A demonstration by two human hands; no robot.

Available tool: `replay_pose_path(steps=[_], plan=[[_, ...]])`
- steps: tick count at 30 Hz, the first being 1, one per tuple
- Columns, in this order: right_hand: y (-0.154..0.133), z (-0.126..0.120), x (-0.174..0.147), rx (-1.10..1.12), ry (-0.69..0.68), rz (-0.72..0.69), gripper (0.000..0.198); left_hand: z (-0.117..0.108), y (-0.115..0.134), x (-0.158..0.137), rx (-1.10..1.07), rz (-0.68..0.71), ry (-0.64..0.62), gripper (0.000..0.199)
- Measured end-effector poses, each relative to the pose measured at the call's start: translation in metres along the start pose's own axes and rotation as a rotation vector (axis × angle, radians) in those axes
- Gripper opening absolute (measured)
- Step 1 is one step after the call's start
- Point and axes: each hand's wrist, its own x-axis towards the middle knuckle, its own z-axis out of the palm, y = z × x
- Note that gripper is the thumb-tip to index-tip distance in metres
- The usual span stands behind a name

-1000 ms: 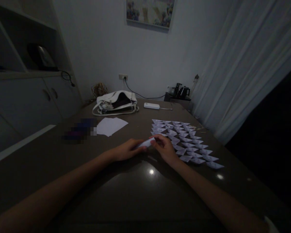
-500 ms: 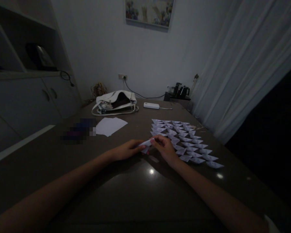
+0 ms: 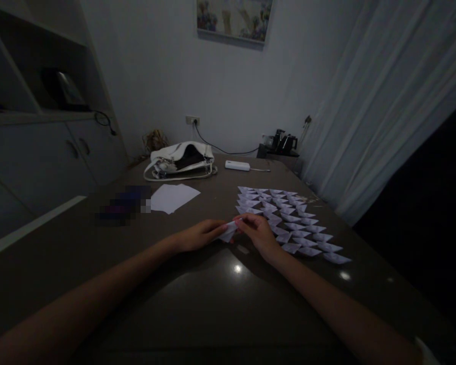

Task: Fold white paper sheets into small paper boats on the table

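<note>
Paper folded into a small white piece (image 3: 228, 233) is pinched by both hands: the left hand (image 3: 201, 235) grips its left end, the right hand (image 3: 259, 234) its right end, over the dark brown glossy table (image 3: 197, 314). The fingers cover much of the piece, so I cannot tell its full shape.

From the white handbag with open mouth (image 3: 175, 151), the hands are nearer to the viewer and a little to the right. The inside of this bag is dark; its contents are hard to make out. In front of the bag lie loose white paper sheets (image 3: 175, 196). To its near left, a bluish-purple object (image 3: 123, 203) is covered by square blur, and I cannot say what it is. To its near right are rows of small white folded-paper boats (image 3: 294, 226), partly overlapped by the right hand. Well to the left of the bag, an open cabinet shelf (image 3: 7, 117) in shadow holds a black and silver kettle (image 3: 66, 88). Above the bag, towards the right, a framed flower picture (image 3: 233, 20) is cut off by the upper edge.
</note>
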Motion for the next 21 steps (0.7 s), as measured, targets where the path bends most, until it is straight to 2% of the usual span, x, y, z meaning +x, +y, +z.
replay_pose_path(steps=[13, 16, 21], plan=[[-0.0007, 0.0010, -0.0006, 0.031, 0.008, 0.018, 0.020, 0.0010, -0.0020, 0.0012, 0.046, -0.031, 0.015, 0.044], [0.0024, -0.0003, -0.0002, 0.074, 0.024, 0.001, 0.023, 0.0009, -0.0022, 0.0006, 0.074, -0.073, 0.046, 0.046], [0.0087, -0.0027, 0.0013, 0.149, 0.048, 0.007, 0.027, 0.0012, -0.0011, 0.0006, 0.061, -0.063, 0.035, 0.048]])
